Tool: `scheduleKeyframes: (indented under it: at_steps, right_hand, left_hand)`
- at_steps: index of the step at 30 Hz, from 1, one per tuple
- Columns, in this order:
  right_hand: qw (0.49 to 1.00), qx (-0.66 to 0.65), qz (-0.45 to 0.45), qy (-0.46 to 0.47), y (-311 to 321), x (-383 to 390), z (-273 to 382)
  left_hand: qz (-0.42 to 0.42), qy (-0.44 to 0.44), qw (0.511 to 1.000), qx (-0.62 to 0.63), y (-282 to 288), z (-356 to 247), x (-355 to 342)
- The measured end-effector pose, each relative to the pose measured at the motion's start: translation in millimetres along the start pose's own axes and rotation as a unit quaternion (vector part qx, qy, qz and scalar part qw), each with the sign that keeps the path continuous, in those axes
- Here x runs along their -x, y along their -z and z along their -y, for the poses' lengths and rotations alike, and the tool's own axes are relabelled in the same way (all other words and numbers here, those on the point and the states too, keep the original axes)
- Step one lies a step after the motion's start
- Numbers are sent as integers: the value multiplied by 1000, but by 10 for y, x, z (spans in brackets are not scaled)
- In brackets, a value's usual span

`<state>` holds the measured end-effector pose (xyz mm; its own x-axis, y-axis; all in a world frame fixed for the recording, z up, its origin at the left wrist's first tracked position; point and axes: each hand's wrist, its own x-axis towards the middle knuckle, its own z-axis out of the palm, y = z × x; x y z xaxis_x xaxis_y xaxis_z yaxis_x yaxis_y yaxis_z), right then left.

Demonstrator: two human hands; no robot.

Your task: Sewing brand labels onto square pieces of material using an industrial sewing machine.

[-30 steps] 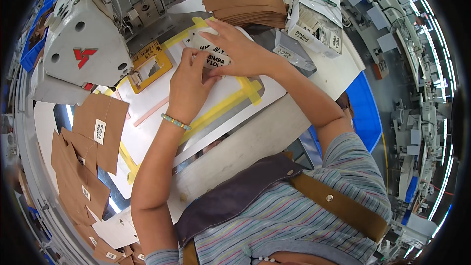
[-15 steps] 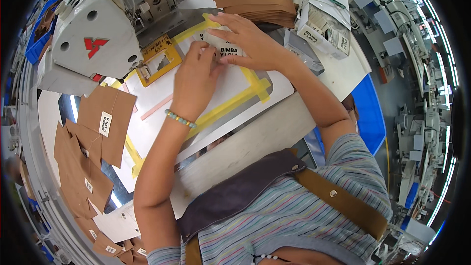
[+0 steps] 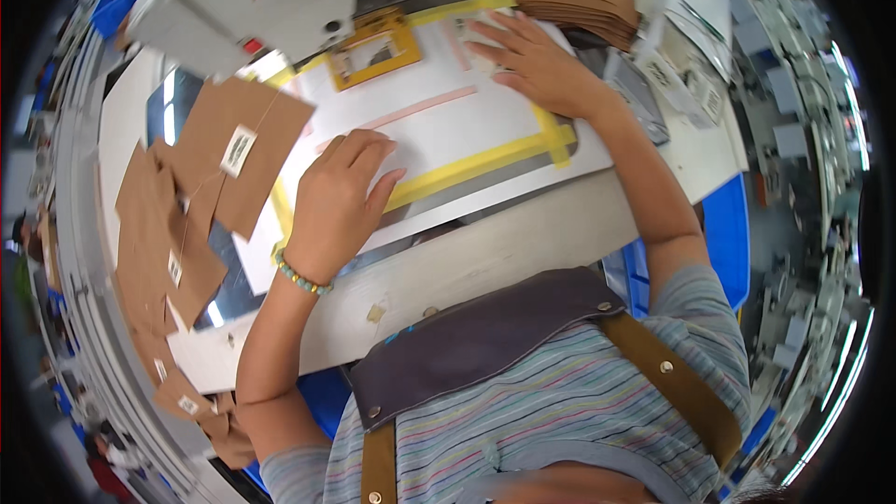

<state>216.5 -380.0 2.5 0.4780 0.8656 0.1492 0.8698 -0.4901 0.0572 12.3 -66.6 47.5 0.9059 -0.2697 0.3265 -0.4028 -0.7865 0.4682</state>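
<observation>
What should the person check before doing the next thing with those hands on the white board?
1. Left hand flat on the white template board: ok.
2. Right hand resting near the board's far corner: ok.
3. Both hands empty: ok.
4. Fingers away from the sewing machine head: ok.
5. Brown pieces with labels within the left hand's reach: ok.
6. Small label in the yellow frame: cannot tell.

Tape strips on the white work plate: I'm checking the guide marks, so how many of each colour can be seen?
Yellow tape strips: 3
Pink tape strips: 2
Total: 5
</observation>
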Motion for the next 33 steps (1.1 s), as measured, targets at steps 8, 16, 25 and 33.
scheduleKeyframes:
  at_steps: [8,16,25,33]
  right_hand:
    - [993,-52,-103,20,503,-174,359]
    - [986,-22,-167,10,628,-191,443]
    - [933,100,-283,-198,741,200,-722]
    - [937,160,-262,-168,347,110,-962]
  left_hand:
    - [-81,131,970,-188,442,682,574]
    - [-24,171,953,-250,234,1163,793]
    - [-29,175,937,-302,287,1283,833]
    - [-68,134,952,-267,330,963,771]
